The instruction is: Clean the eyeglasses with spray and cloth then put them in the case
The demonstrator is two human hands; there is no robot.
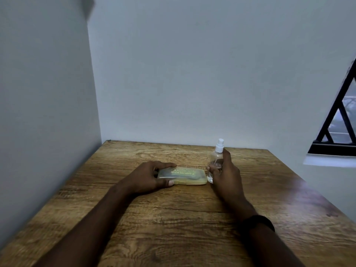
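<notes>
Head camera looks down over your two forearms onto a wooden table (173, 218) pushed into a corner of pale wall (192, 74). Taking the table's middle as the clock centre, the case (192, 175) lies flat at about 12 o'clock, its long side running from 9 to 3. It is a translucent yellowish case with its lid down and pale lettering on top. A dark shape (169, 175) shows through the lid, too blurred for you to call it the eyeglasses.

Your left hand (152, 176) grasps the 9 o'clock end of the case: the fingers are curled over the far edge and the thumb is pressed against the near edge.

Your right hand (227, 176) is wrapped round the spray bottle (216, 160), thumb on its 9 o'clock side and fingers round the far side, with one finger reaching up near the neck. The bottle is clear, upright, with a white pump head on top. It stands just beside the case's 3 o'clock end; you cannot tell from this view whether the two touch, or whether the bottle's base sits on the table.

A black wristband (259, 222) circles your right wrist. At 3 o'clock of the view, past the table's edge, a black window grille (335, 112) shows with daylight behind it.
</notes>
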